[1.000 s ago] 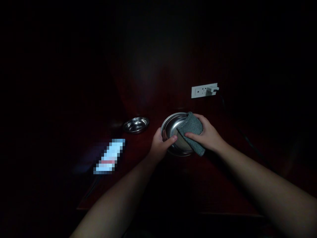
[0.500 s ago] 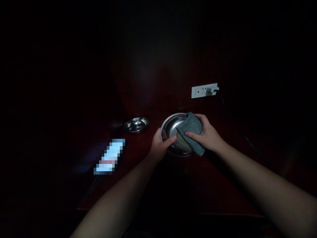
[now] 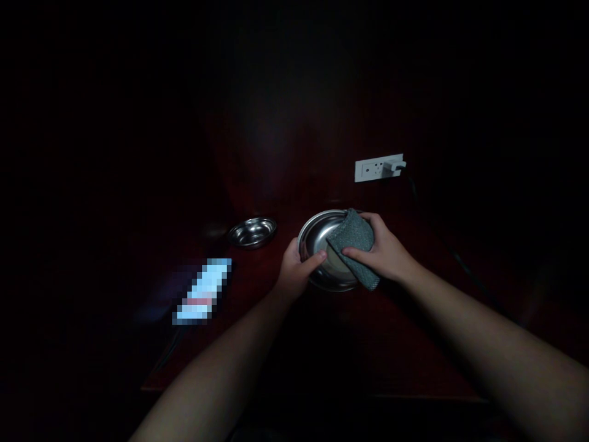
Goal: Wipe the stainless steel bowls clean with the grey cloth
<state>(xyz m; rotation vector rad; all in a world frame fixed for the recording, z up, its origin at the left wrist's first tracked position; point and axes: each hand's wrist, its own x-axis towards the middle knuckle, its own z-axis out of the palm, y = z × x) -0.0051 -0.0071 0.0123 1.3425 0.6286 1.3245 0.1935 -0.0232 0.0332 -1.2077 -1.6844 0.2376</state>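
Observation:
A shiny steel bowl (image 3: 317, 236) is tilted toward me above the dark red table. My left hand (image 3: 297, 270) grips its left side, the thumb lying over the rim onto the inner wall. On the right side, my right hand (image 3: 386, 248) is closed on a grey-green cloth (image 3: 352, 236) draped over the bowl's rim. The right thumb presses the cloth from the front, while the other fingers go behind the rim, mostly hidden. Part of the bowl's inside is covered by the cloth.
A smaller steel bowl (image 3: 253, 233) rests on the table (image 3: 322, 356) to the left. Nearer me lies a bright, pixelated flat object (image 3: 202, 291) with a cable by it. A white wall socket (image 3: 380, 167) holds a plug, whose dark cord runs down to the right.
Hands, cloth and bowl keep almost the same pose. The whole view has shifted very slightly.

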